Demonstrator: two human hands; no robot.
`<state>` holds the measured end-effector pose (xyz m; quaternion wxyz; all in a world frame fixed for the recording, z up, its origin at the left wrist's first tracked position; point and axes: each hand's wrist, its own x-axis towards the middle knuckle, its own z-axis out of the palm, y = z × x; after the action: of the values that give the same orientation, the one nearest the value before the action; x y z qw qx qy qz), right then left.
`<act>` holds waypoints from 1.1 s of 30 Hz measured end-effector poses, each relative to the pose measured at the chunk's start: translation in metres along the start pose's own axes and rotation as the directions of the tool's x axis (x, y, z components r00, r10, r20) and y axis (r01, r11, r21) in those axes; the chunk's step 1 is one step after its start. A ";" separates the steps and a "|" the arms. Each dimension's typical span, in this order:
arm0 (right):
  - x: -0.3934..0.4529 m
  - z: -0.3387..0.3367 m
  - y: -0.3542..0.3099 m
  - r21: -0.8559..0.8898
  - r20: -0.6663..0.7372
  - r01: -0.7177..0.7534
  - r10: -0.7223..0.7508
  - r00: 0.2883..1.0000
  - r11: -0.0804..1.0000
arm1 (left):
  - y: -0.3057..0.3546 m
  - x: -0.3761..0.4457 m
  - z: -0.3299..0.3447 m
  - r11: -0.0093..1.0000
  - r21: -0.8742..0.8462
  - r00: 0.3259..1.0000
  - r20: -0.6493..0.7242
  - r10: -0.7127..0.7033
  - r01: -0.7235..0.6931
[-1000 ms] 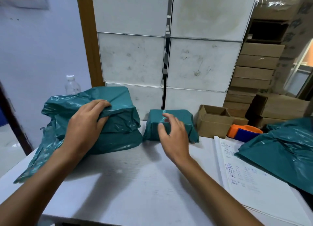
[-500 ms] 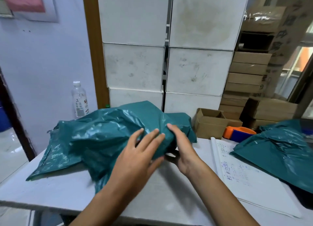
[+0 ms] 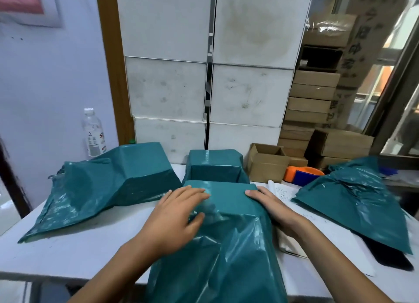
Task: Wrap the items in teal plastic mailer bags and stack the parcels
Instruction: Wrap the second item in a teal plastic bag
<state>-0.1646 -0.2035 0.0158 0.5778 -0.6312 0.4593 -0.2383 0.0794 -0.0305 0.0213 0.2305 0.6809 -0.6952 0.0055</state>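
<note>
A boxy item in a teal mailer bag [image 3: 229, 198] lies at the table's front centre, its loose open end [image 3: 217, 262] draped over the near edge. My left hand [image 3: 176, 214] presses flat on its left top, fingers spread. My right hand [image 3: 269, 205] rests along its right side with straight fingers. Behind it sits a tightly wrapped teal parcel [image 3: 215, 165]. To the left lies another bagged box [image 3: 127, 175] with its loose tail trailing toward the front left.
Flat teal mailer bags [image 3: 353, 200] lie at the right over a written sheet of paper [image 3: 283, 191]. An open cardboard box [image 3: 265, 162], an orange and blue tape dispenser [image 3: 303, 174], a water bottle [image 3: 93, 132] and stacked white boxes [image 3: 208, 94] line the back.
The bag that I held in front of the small parcel now lies flat at the front centre under both hands. The left bagged box has settled to the side.
</note>
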 end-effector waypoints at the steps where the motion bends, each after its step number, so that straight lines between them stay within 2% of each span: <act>1: 0.002 0.001 -0.001 -0.034 -0.024 0.035 -0.036 0.999 0.999 | -0.004 0.004 0.003 0.999 0.035 0.998 0.057 -0.039 0.037; 3: 0.007 0.005 -0.003 -0.064 -0.079 0.087 -0.092 0.993 0.994 | -0.009 0.010 0.009 0.995 0.077 0.992 0.104 -0.069 0.061; 7: 0.016 0.014 -0.007 -0.127 -0.179 0.197 -0.218 0.959 0.972 | -0.014 0.018 0.016 0.989 0.120 0.992 0.087 -0.094 0.083; 11: 0.028 0.020 -0.012 -0.163 -0.193 0.258 -0.288 0.938 0.952 | -0.020 0.027 0.022 0.990 0.121 0.994 0.066 -0.087 0.079; 14: 0.040 0.025 -0.012 -0.172 -0.178 0.251 -0.281 0.943 0.953 | -0.030 0.038 0.030 0.991 0.102 0.995 0.053 -0.088 0.082; 26: 0.084 0.033 -0.023 -0.244 -0.306 0.255 -0.324 0.895 0.936 | -0.053 0.086 0.040 0.994 0.062 0.995 0.046 -0.090 0.088; 33: 0.090 0.030 -0.022 -0.440 -0.330 0.260 -0.424 0.843 0.859 | -0.055 0.087 0.037 0.993 0.093 0.993 0.086 -0.081 0.073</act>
<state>-0.0912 -0.2674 0.0092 0.2806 -0.7379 0.4859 -0.3750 0.1232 -0.1286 -0.0004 0.1683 0.7163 -0.6771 -0.0029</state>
